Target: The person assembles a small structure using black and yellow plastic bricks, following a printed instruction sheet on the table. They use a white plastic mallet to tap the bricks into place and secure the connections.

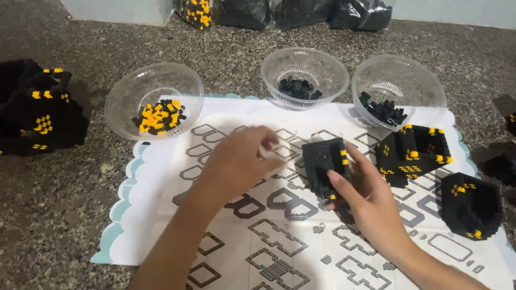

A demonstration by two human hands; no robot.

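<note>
My right hand point(365, 196) grips a black block-built piece point(324, 164) with a few yellow studs, holding it upright above the printed instruction sheet point(279, 241). My left hand point(236, 161) hovers just left of that piece, fingers pinched on a small pale tool point(267, 150); whether it also holds a brick is hidden. The two hands are a few centimetres apart over the middle of the sheet.
Three clear bowls stand along the sheet's far edge: one with yellow and black bricks point(154, 99), two with black bricks point(304, 78) point(398, 96). Finished black-and-yellow sections sit at right point(413, 153) point(470, 204) and far left point(40, 110). Bags of bricks point(279, 12) line the back.
</note>
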